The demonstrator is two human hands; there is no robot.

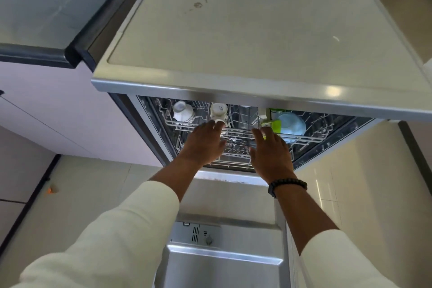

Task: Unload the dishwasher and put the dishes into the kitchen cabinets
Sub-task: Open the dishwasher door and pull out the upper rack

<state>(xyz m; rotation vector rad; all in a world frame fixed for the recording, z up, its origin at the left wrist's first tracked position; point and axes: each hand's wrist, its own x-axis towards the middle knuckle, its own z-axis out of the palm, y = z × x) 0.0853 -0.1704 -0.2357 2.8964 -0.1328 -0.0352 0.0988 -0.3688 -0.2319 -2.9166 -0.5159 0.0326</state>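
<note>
Left hand (203,145): back of hand toward the camera, fingers extended and close together, holding nothing; fingertips at the front rail of the upper rack (236,127), just below a white cup. Right hand (271,154): fingers straight and slightly spread, holding nothing; fingertips at the same front rail, just below a green item. Whether either hand touches the wire cannot be told. Right wrist: dark beaded bracelet (288,185). Both arms: cream sleeves (131,222). Dishwasher (149,128): open, steel-framed, set under a steel counter (233,30) whose front edge overhangs the opening. Upper rack: grey wire, inside the opening. Contents, from the rack's left end: white cup (183,111), mouth down and tilted, near the left front corner; second white cup (219,112), upturned, base outward, near the middle of the front rail; green item (272,121), kind unclear, right of centre at the front rail; pale blue bowl (292,124), on edge, touching or just beside the green item, toward the rack's right end. Lower rack (233,154): wire, partly visible between the hands; contents unclear. Dishwasher door (222,264): steel, folded down below the arms; detergent dispenser (198,234) near its upper edge. Surroundings: pale cabinet front (58,112) to the left of the dishwasher, tiled floor (81,189), small orange object (52,189) on the floor by the cabinet's dark base strip.
</note>
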